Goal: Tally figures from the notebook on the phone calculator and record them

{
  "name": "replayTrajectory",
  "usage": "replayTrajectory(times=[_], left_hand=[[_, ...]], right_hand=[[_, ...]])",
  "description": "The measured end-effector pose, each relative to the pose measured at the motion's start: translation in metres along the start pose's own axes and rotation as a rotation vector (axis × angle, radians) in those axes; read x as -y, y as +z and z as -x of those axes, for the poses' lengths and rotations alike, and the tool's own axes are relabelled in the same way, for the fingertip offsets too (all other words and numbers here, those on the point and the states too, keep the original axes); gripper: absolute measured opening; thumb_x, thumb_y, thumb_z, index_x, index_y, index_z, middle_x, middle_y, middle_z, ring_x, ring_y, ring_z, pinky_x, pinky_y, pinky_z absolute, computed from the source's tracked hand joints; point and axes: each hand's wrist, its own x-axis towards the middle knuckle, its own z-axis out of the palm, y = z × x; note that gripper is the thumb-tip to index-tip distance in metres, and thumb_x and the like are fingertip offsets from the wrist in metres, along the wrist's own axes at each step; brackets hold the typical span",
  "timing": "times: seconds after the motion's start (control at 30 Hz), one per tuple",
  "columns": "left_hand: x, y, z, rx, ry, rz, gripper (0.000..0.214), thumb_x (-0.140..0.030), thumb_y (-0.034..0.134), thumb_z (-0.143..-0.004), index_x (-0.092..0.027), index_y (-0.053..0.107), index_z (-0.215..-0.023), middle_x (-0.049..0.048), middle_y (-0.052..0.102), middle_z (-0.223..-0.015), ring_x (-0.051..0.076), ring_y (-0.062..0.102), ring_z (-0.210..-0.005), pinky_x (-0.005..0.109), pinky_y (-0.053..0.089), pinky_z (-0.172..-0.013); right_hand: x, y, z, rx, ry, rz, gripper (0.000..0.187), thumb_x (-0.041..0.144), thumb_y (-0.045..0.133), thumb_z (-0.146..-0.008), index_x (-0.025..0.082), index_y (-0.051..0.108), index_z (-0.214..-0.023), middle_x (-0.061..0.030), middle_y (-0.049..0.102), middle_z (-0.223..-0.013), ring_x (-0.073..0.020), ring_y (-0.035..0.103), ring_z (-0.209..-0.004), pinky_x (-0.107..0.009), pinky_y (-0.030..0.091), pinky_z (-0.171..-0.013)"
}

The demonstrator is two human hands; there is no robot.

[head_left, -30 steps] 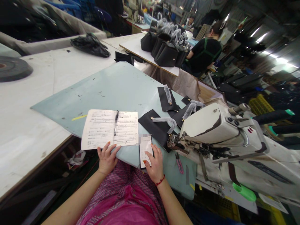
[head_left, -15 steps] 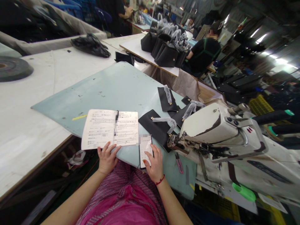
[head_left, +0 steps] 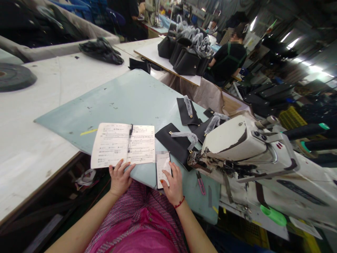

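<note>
An open notebook lies on the pale blue table top, with a black pen resting along its spine. My left hand rests at the table's near edge, fingers spread, fingertips touching the notebook's lower edge. A phone with a lit screen lies flat to the right of the notebook. My right hand lies over the phone's lower part, thumb on the screen, fingers loosely spread.
A white sewing machine stands to the right. Black leather pieces with wrapped clasps lie beside it, and pink snips by its base. Black handbags crowd a far table where a person in black sits. A black disc sits at left.
</note>
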Motion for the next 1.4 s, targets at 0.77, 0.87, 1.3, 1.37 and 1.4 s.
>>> replayTrajectory(times=[0.77,0.87,1.3,1.37,1.4], left_hand=[[0.0032,0.0044,0.0031,-0.02,0.009,0.004,0.045,-0.023,0.063,-0.079,-0.031,0.058,-0.123,0.0086,0.058,-0.118,0.034,0.034,-0.135,0.062,0.002,-0.115],[0.0037,0.0051,0.0035,-0.021,0.011,0.003,0.043,-0.023,0.063,-0.08,-0.03,0.059,-0.122,0.0086,0.058,-0.118,0.034,0.034,-0.135,0.063,0.002,-0.114],[0.0061,0.009,0.0055,-0.034,0.011,0.002,0.042,-0.024,0.062,-0.081,-0.031,0.06,-0.122,0.0078,0.058,-0.118,0.033,0.034,-0.134,0.061,0.001,-0.115],[0.0062,0.0096,0.0057,-0.035,0.011,0.004,0.042,-0.024,0.063,-0.081,-0.031,0.06,-0.122,0.0075,0.058,-0.118,0.033,0.034,-0.134,0.06,0.001,-0.116],[0.0063,0.0097,0.0058,-0.035,0.012,0.006,0.043,-0.025,0.063,-0.08,-0.032,0.06,-0.122,0.0075,0.059,-0.118,0.033,0.035,-0.134,0.06,0.001,-0.116]], right_hand=[[-0.0011,0.0014,0.0,-0.002,-0.008,-0.003,0.037,0.039,0.045,-0.094,0.022,0.057,-0.125,-0.0096,0.029,-0.152,-0.0298,0.026,-0.139,-0.055,0.026,-0.112],[-0.0014,0.0023,0.0004,0.008,-0.006,-0.002,0.037,0.039,0.044,-0.095,0.022,0.057,-0.125,-0.0097,0.028,-0.152,-0.0298,0.025,-0.139,-0.055,0.025,-0.113],[-0.0035,0.0049,0.0006,0.0,-0.003,0.01,0.048,0.041,0.043,-0.095,0.02,0.041,-0.138,-0.0127,0.029,-0.151,-0.0295,0.025,-0.14,-0.055,0.027,-0.112],[-0.0037,0.0055,0.0004,-0.008,-0.006,0.009,0.05,0.041,0.042,-0.095,0.019,0.038,-0.14,-0.0134,0.029,-0.151,-0.0295,0.025,-0.14,-0.056,0.027,-0.111],[-0.0035,0.0056,0.0002,-0.01,-0.008,0.01,0.049,0.041,0.041,-0.095,0.02,0.038,-0.139,-0.0134,0.029,-0.151,-0.0296,0.025,-0.14,-0.056,0.027,-0.111]])
